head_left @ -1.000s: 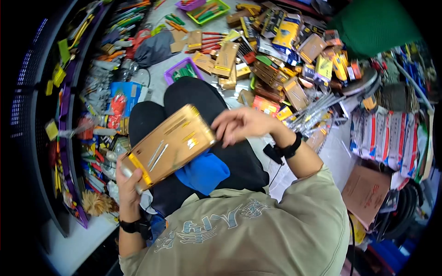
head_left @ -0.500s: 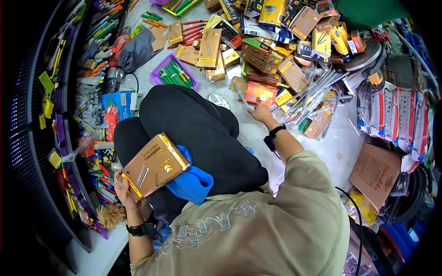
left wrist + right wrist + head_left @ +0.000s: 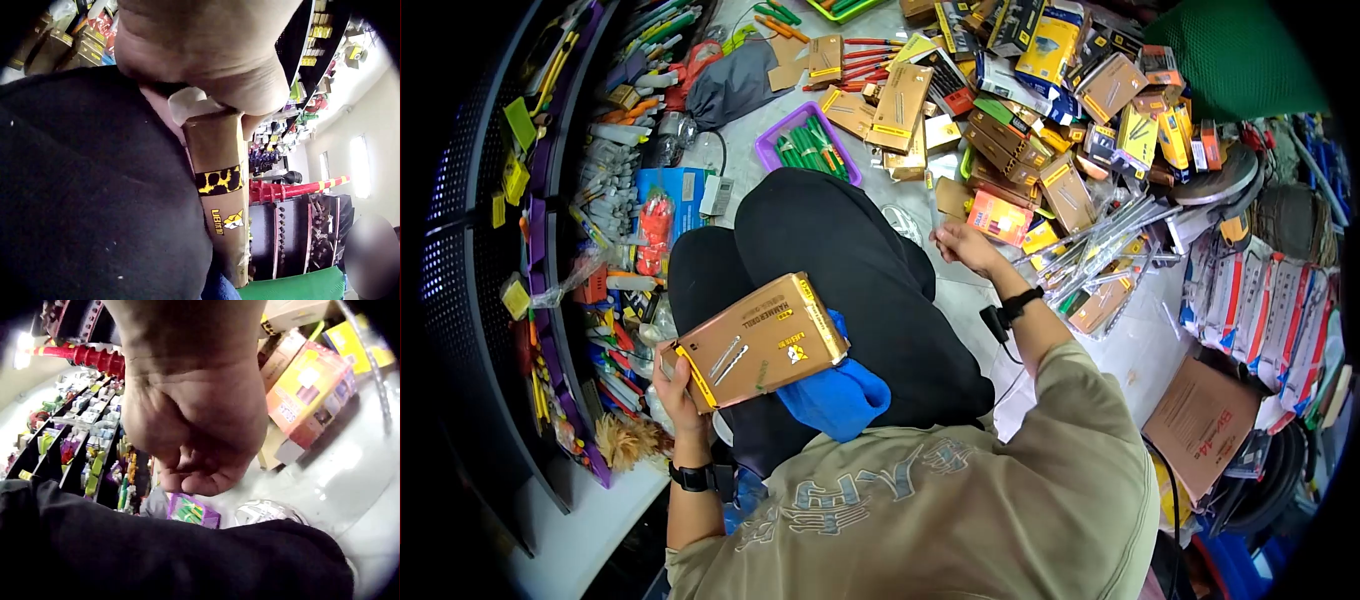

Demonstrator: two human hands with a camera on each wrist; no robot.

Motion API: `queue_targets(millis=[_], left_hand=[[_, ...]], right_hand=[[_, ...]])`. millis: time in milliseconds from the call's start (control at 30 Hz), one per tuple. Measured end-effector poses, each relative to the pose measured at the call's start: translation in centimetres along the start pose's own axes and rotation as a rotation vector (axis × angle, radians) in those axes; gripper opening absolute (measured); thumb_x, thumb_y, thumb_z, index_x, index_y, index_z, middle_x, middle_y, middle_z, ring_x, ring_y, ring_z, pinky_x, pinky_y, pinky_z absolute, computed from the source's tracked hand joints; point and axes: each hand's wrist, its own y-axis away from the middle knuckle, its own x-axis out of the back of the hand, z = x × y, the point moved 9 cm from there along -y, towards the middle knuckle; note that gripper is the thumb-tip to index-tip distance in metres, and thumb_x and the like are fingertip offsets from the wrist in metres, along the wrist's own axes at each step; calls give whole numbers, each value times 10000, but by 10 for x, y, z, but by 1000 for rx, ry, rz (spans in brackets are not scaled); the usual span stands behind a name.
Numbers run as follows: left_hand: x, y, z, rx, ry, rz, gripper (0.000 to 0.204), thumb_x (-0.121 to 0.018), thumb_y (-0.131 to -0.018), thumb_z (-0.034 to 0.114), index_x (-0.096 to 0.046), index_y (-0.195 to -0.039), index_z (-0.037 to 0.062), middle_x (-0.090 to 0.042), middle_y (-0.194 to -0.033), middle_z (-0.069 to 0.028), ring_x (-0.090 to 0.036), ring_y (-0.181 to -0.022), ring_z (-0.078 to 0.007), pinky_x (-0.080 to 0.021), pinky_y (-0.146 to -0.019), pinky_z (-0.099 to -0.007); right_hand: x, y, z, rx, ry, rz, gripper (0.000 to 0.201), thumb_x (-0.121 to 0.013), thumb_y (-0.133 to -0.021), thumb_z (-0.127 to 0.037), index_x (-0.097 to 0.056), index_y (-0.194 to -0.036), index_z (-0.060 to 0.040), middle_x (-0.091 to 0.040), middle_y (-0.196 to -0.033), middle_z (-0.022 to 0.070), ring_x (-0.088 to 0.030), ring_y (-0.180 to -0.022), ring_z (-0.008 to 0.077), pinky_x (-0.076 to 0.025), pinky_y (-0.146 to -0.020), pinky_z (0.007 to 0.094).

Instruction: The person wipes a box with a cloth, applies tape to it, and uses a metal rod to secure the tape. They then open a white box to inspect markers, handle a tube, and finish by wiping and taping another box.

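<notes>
A brown cardboard box (image 3: 765, 345) marked "HAMMER DRILL", with drill bits pictured on it, is tilted over the lap. My left hand (image 3: 677, 385) grips its near left end, thumb on the printed face. In the left wrist view, a small white piece (image 3: 187, 106) shows between the palm and the box (image 3: 222, 150). Out to the right, beside the pile of boxes, my right hand (image 3: 965, 247) has curled fingers around a slim grey stick-like tool (image 3: 933, 200) pointing away from me. The right wrist view shows the curled fingers of this hand (image 3: 194, 431); the tool is hidden there.
A blue cloth (image 3: 835, 400) lies on the lap under the box. Ahead are a purple basket (image 3: 855, 172) of green-handled items, piled boxes (image 3: 1010, 140) and bundled metal rods (image 3: 1100, 245). Shelving (image 3: 565, 300) packed with goods stands left. A brown carton (image 3: 1200, 420) is at right.
My right hand has gone from beside the held box out to the floor pile and now holds the slim grey tool. The left hand keeps the box, which has tilted slightly.
</notes>
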Motion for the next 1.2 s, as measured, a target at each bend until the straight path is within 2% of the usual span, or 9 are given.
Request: queue_targets(millis=[100,267,367,533,700,867,1100,1167,1200], left_hand=[[-2,-2,-1,-29,-61,-39,326,-682,-960,223,-560,-1171,6,-644,-995,-54,-612,-899,-117,-483,-840,-253],[-4,-1,1,-39,-66,-29,338,-693,-950,233,-564,-1164,5,-632,-982,-43,-593,-888,-112,-468,-839,-241],[-2,-1,-3,-31,-56,-41,341,-705,-935,252,-582,-1137,6,-626,-987,-36,-582,-895,-107,-464,-844,-241],[0,1,-6,-41,-61,-61,331,-702,-936,249,-602,-1141,8,-626,-999,-32,-578,-929,-113,-459,-872,-260],[7,3,-6,-95,-103,-47,299,-706,-938,211,-598,-1134,13,-638,-987,-20,-578,-907,-108,-458,-861,-263],[-2,10,-1,-78,-15,-33,303,-699,-956,188,-581,-1172,11,-660,-1016,-34,-594,-926,-102,-462,-860,-255],[1,18,8,-128,-185,-41,311,-684,-970,214,-585,-1177,4,-671,-1007,-57,-608,-921,-120,-478,-856,-277],[-1,26,30,-266,-548,29,302,-669,-974,231,-608,-1143,-13,-674,-992,-85,-616,-908,-154,-488,-850,-305],[-2,28,31,-265,-548,31,302,-669,-974,231,-608,-1143,-13,-674,-992,-85,-616,-908,-154,-488,-850,-305]], right_hand=[[-14,25,-26,56,-98,-107,334,-493,-1101,-348,-626,-999,-59,-538,-729,-17,-552,-668,108,-464,-648,252],[-20,46,-68,143,-106,-99,268,-493,-1079,-254,-580,-926,-52,-527,-729,3,-550,-681,129,-463,-641,275],[-26,70,-136,366,-102,-80,229,-431,-995,-181,-510,-824,-50,-458,-689,15,-489,-635,137,-439,-596,289],[-58,133,-257,681,28,-118,538,-449,-1024,-495,-390,-681,-84,-340,-576,-17,-321,-484,95,-269,-440,268],[-102,190,-343,893,106,-149,626,-458,-1031,-523,-335,-592,-94,-321,-497,-15,-294,-418,106,-213,-406,300],[-126,208,-366,953,163,-125,645,-459,-990,-548,-330,-557,-88,-294,-473,-13,-304,-388,119,-200,-395,311],[-138,218,-368,957,176,-101,656,-477,-970,-561,-327,-548,-82,-283,-470,-20,-295,-370,117,-192,-378,301],[-139,220,-369,966,184,-84,662,-478,-967,-564,-310,-542,-84,-287,-466,-16,-297,-369,116,-193,-376,302],[-140,221,-369,965,184,-86,662,-478,-967,-564,-310,-542,-84,-287,-466,-16,-297,-369,116,-193,-376,302]])
